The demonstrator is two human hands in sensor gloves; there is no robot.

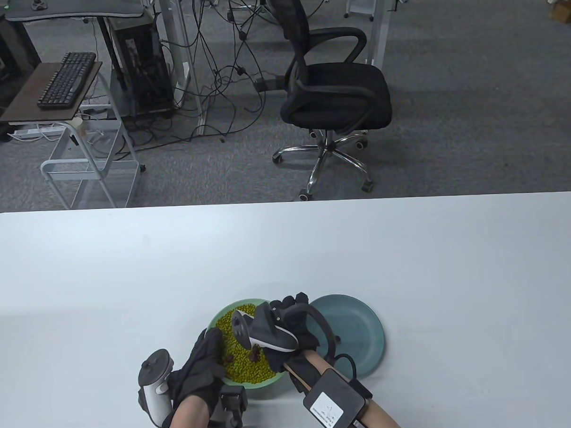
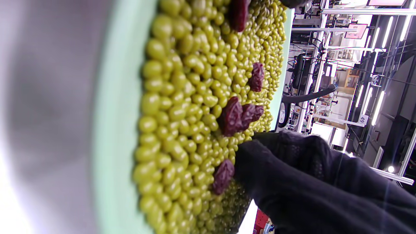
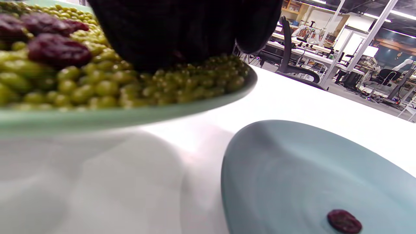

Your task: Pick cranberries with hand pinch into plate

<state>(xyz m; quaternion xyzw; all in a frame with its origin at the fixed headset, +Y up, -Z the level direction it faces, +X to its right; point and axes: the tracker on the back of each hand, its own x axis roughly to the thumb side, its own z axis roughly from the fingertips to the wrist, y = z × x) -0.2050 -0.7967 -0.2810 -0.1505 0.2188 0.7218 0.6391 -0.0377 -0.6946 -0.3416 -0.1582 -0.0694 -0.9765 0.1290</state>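
A light green plate (image 1: 238, 303) holds green beans with several dark red cranberries (image 1: 255, 352) on top. A blue-grey plate (image 1: 359, 326) lies just right of it; the right wrist view shows one cranberry (image 3: 344, 221) on the blue-grey plate (image 3: 292, 169). My right hand (image 1: 285, 308) is over the green plate's right side, fingers (image 3: 182, 32) pressed down into the beans; what they hold is hidden. My left hand (image 1: 211, 349) rests on the green plate's left rim, fingers (image 2: 292, 172) beside a cranberry (image 2: 223, 175).
The white table (image 1: 287, 251) stretches wide behind and beside both plates. More cranberries (image 2: 234, 116) lie in the middle of the beans. An office chair (image 1: 332, 89) and a keyboard cart (image 1: 67, 81) stand on the floor beyond the table's far edge.
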